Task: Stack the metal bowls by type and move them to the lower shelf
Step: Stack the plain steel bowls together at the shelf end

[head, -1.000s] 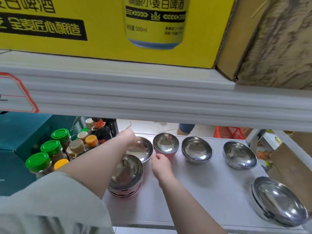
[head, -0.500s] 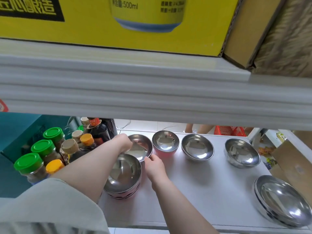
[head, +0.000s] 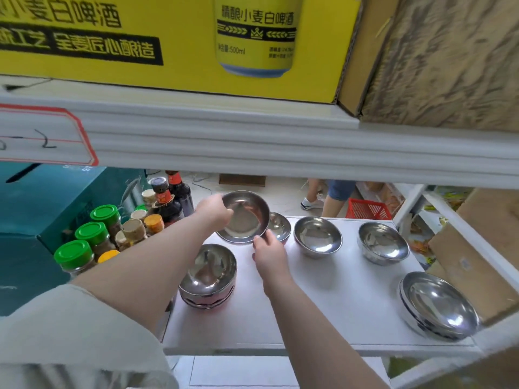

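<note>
A metal bowl is held tilted above the white shelf, gripped at opposite rims by left hand and right hand.

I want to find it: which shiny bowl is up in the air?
The round shiny metal bowl held tilted by both hands; every other bowl rests on the white shelf.

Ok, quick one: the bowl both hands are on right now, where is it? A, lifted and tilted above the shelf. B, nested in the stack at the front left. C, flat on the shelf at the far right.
A: the left hand and right hand grip opposite rims of the bowl, tilted and raised clear of the white shelf.
</note>
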